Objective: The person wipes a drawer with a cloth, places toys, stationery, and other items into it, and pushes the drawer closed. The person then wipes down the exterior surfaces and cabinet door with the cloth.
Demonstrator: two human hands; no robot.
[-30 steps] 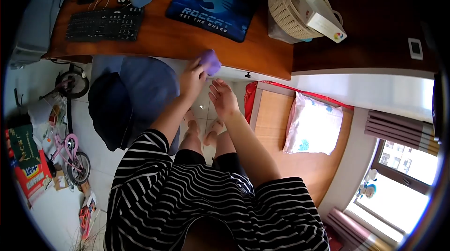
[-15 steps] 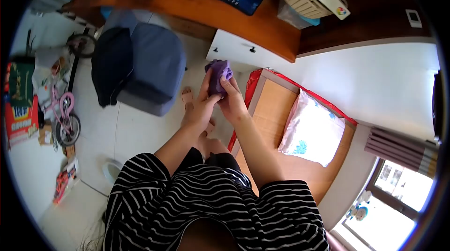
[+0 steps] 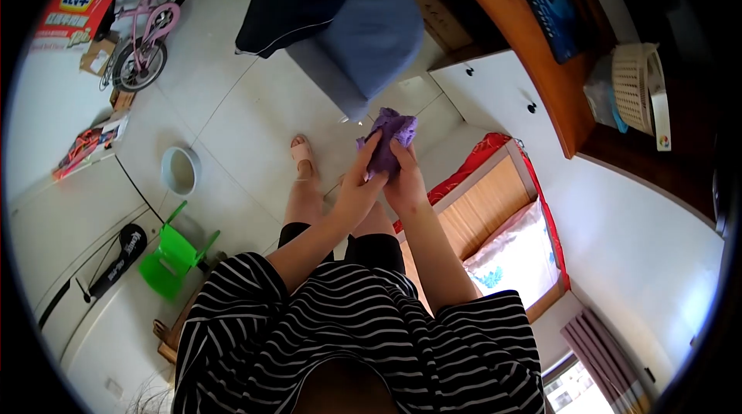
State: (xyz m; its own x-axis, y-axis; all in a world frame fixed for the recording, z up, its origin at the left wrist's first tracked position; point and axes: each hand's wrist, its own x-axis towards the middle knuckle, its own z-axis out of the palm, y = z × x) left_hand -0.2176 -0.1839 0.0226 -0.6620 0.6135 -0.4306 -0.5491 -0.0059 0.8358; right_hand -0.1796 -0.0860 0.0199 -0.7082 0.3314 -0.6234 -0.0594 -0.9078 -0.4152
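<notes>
A bunched purple cloth point(image 3: 396, 126) is held out in front of my body, above the tiled floor. My left hand point(image 3: 365, 173) is closed on its left side, with the fingers wrapped round the lower part. From the other side my right hand point(image 3: 405, 176) grips it, the thumb pressed on the folds. Both hands are close together, and their palms are hidden by the cloth and fingers.
A grey-blue chair point(image 3: 375, 35) with dark fabric over it stands ahead. To the left are a pale bucket point(image 3: 181, 171), a small green chair point(image 3: 171, 259) and a pink bicycle point(image 3: 147, 43). A bed point(image 3: 471, 213) and a wooden desk point(image 3: 533, 66) lie right.
My view has turned left, bringing the bucket and green chair into sight. One foot has stepped forward. Both hands still hold the purple cloth, its folds slightly looser.
</notes>
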